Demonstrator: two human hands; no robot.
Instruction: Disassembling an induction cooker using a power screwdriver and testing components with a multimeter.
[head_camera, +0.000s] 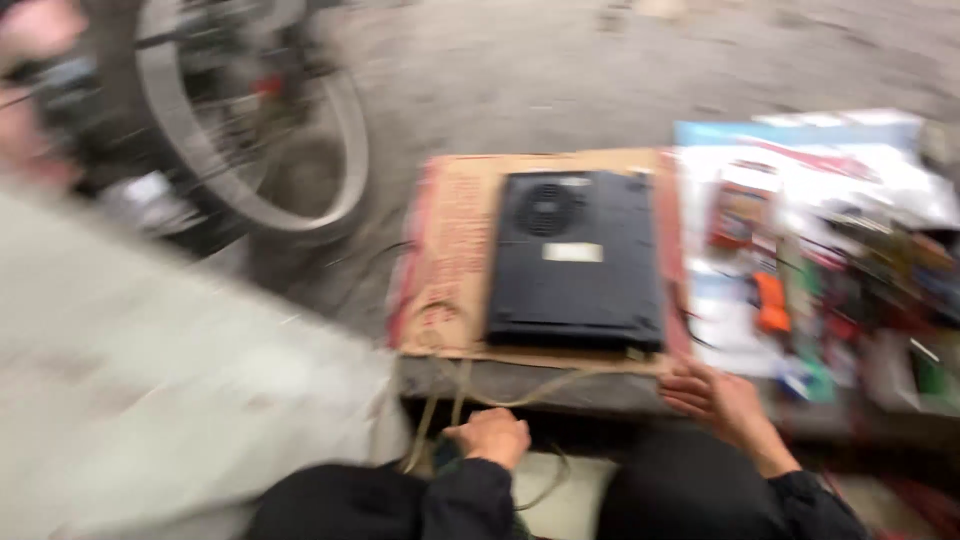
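Dark sleeves and knees fill the bottom edge; just above them the left hand is curled into a loose fist around a tan cord, which loops up to the front of a flat black appliance; the right hand rests its bent fingers on the front edge of the cardboard sheet, holding nothing; the black appliance lies underside up on that cardboard, its round vent at the far end; cluttered tools and packets lie to the right; a blurred wheel stands at far left.
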